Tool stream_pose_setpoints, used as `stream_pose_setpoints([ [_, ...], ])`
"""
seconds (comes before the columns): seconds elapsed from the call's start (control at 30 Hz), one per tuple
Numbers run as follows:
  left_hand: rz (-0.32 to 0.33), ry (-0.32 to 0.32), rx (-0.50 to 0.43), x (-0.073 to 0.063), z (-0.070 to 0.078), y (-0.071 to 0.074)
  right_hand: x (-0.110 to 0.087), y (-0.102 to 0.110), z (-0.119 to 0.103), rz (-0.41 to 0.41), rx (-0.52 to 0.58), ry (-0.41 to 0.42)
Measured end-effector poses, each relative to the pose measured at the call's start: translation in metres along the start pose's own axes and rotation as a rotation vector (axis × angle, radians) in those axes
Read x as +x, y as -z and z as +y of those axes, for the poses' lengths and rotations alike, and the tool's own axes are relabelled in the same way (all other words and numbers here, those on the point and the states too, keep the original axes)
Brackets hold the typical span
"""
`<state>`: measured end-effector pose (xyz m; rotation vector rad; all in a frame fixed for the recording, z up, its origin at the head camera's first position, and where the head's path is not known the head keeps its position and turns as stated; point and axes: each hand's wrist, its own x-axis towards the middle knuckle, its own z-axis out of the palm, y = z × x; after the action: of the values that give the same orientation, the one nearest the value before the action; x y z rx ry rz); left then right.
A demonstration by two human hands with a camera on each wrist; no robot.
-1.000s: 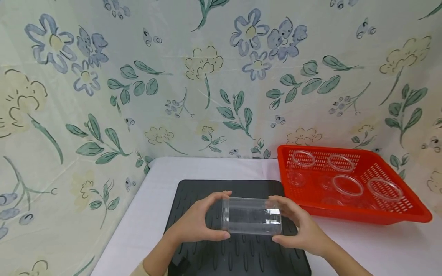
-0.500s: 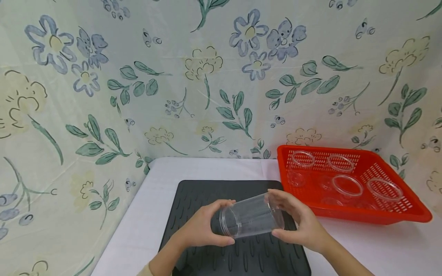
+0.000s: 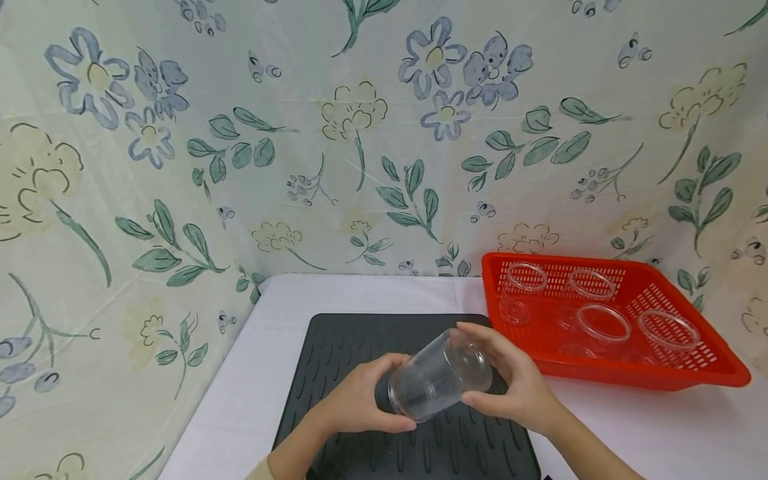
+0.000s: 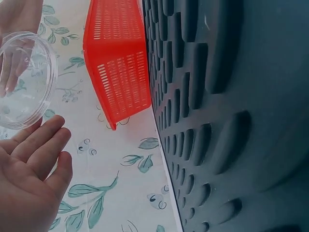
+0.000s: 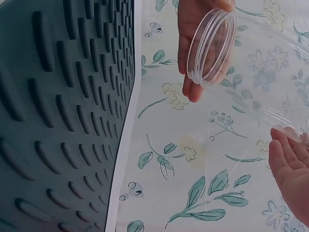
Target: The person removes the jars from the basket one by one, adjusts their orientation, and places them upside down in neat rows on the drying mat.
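one clear cylindrical plastic jar (image 3: 431, 380) is slanting over one black ridged mat (image 3: 345, 343), ribbed neck pointing lower left, long axis rising rightward; left hand (image 3: 360, 399) and right hand (image 3: 521, 388) are clamping fingers on it; one red plastic basket (image 3: 606, 373) is holding four clear plastic containers (image 3: 595, 335)

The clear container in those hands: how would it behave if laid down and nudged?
On its side, the clear container would likely roll, since its wall is round. It is probably light for its size, as the wall looks thin. It may also be slippery: the surface between the left hand and right hand looks smooth and shiny.
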<state>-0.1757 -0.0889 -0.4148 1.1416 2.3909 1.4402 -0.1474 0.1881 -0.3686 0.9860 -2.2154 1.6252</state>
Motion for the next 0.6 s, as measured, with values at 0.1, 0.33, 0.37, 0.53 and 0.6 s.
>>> stream_pose_setpoints([
  [0.1,-0.005,0.014,0.0,0.001,0.001,-0.002,0.002,-0.002,-0.002,0.003,0.01,0.008],
  [0.33,-0.027,0.037,0.006,0.002,0.0,-0.006,0.005,-0.008,-0.003,0.019,0.058,0.071],
  [0.37,-0.032,0.029,0.004,0.003,0.0,-0.007,0.006,-0.008,-0.003,0.018,0.067,0.063],
  [0.53,-0.051,-0.033,-0.001,0.005,-0.005,-0.015,0.005,-0.012,-0.005,0.016,0.075,0.061],
  [0.6,-0.055,-0.048,-0.003,0.005,-0.007,-0.017,0.006,-0.012,-0.005,0.01,0.068,0.051],
])
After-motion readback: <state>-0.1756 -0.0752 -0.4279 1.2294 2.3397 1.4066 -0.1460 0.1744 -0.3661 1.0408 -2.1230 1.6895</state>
